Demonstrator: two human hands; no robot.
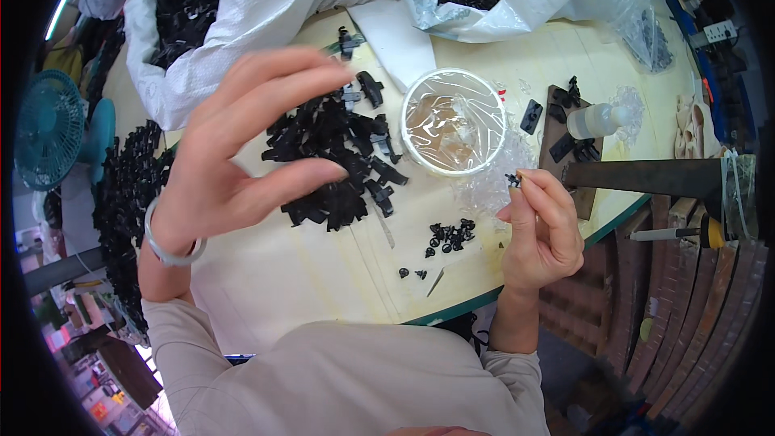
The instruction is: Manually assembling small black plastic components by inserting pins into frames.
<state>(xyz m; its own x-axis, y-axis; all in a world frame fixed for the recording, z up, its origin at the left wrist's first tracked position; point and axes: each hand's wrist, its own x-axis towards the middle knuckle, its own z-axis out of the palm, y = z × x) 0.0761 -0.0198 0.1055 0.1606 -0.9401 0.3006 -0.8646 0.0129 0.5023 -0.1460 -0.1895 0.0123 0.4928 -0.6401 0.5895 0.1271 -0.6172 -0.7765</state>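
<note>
My left hand [242, 141] is raised over the table's left side, thumb and fingers spread apart with nothing between them. Beyond and below it lies a heap of black plastic clips [331, 149], with a few grey pieces among them. Between the thumb and fingertips of my right hand [541, 230] is a small black plastic fastener [513, 181]. Left of that hand, a cluster of similar small black fasteners [452, 234] rests on the table, and two more lie a little nearer to me. A white round tub [406, 133] lined with clear plastic stands between the two hands.
White sacks [278, 0] of black parts stand along the far side. At right, a dark metal bar [646, 178] reaches over a brown board [585, 202] near a translucent bottle [593, 121]. More black parts [133, 202] are piled at far left, by a teal fan [50, 129].
</note>
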